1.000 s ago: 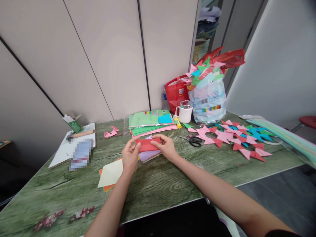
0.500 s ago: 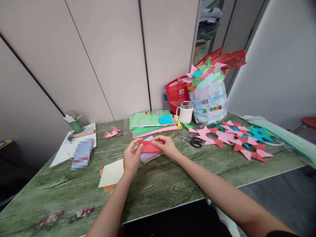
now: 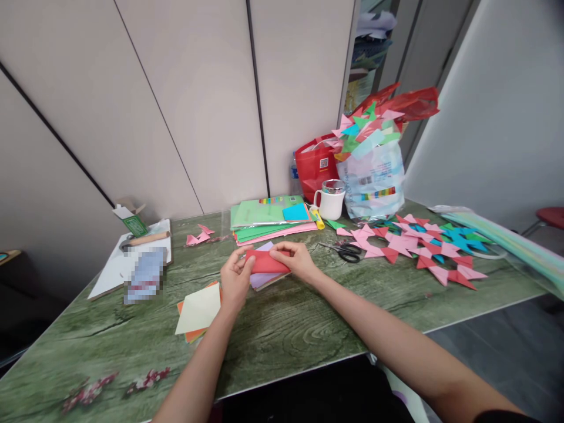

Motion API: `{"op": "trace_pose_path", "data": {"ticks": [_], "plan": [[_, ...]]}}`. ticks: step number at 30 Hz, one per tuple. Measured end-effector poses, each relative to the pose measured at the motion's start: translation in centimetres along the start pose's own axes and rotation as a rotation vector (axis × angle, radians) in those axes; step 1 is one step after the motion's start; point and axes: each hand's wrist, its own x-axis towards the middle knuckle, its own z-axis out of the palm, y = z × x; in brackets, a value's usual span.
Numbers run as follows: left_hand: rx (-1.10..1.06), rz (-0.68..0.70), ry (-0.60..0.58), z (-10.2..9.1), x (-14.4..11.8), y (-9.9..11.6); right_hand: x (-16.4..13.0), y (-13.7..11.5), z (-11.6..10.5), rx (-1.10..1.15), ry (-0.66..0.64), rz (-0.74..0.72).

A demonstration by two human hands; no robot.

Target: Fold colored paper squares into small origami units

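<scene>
Counts: 2 hands, left hand (image 3: 235, 283) and right hand (image 3: 296, 259), both pinching 1 red folded paper (image 3: 267, 262). 1 white mug (image 3: 331, 201), 1 pair of scissors (image 3: 344, 251), 1 glue stick (image 3: 316, 219), all centre-right. 2 bags upper right: red bag (image 3: 314, 166), clear plastic bag (image 3: 374, 179). 1 stack of paper sheets (image 3: 269, 219) at centre. Paper stars (image 3: 418, 247) at right: too overlapped to count.
</scene>
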Motion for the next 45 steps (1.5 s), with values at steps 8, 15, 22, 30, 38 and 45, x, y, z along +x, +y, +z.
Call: {"op": "trace_pose_path", "data": {"ticks": [8,15,22,30,38,45], "plan": [[-0.015,-0.007,0.002,0.1,0.0,0.0,0.0,0.1,0.0,0.014,0.005,0.01],[0.01,0.006,-0.014,-0.1,0.0,-0.2,0.1,-0.2,-0.1,0.027,-0.022,0.019],[0.024,-0.007,0.0,-0.1,0.0,-0.1,0.1,0.0,-0.2,0.098,-0.068,0.086],[0.057,0.013,-0.013,0.0,-0.1,0.3,0.1,-0.1,-0.3,0.077,-0.073,0.077],[-0.031,0.0,0.024,0.6,-0.2,-0.1,0.2,-0.3,-0.3,0.072,0.002,0.042],[-0.105,-0.196,-0.038,1.1,-0.6,-0.6,0.3,-0.3,-0.3,0.096,0.04,0.032]]}}
